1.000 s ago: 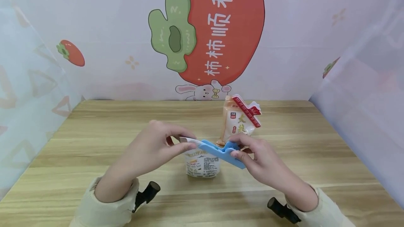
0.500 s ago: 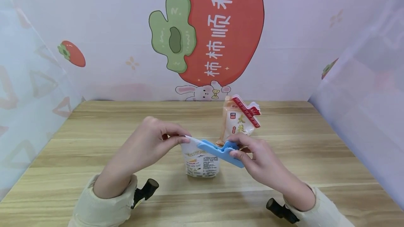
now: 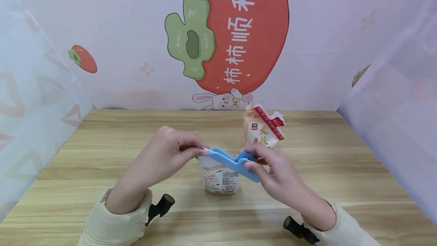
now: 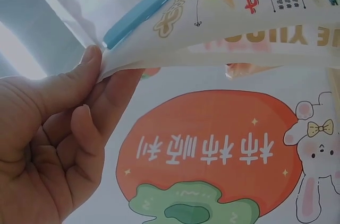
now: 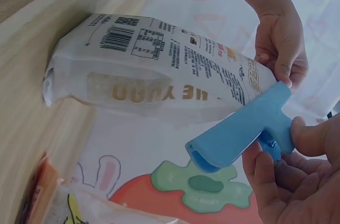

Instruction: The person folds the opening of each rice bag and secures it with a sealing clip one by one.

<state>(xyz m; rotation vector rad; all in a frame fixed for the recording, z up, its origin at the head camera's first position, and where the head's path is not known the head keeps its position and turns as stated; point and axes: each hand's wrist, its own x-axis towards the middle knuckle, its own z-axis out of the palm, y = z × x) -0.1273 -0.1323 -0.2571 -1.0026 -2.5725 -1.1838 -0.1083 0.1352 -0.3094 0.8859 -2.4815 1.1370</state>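
Observation:
A white printed food bag (image 3: pixel 221 179) stands upright on the wooden table. My left hand (image 3: pixel 167 162) pinches the left corner of its top edge between thumb and index finger, as the left wrist view shows at the bag's corner (image 4: pixel 133 57). My right hand (image 3: pixel 276 174) holds a blue bag clip (image 3: pixel 232 164) by its grip tabs. In the head view the clip slants across the bag's top, its far end right at my left fingertips. From the right wrist view, the clip (image 5: pixel 239 131) lies along the bag's upper edge.
Behind the right hand stands a second bag (image 3: pixel 259 130), with a red-and-white clip (image 3: pixel 269 122) across its top. The wooden table (image 3: pixel 136 124) ends at a printed backdrop (image 3: pixel 129 29) at the back, with fabric walls at both sides.
The blue clip has slid left along the bag's top edge, up to the left fingertips. Earlier, the left hand shifted slightly up and left at the corner.

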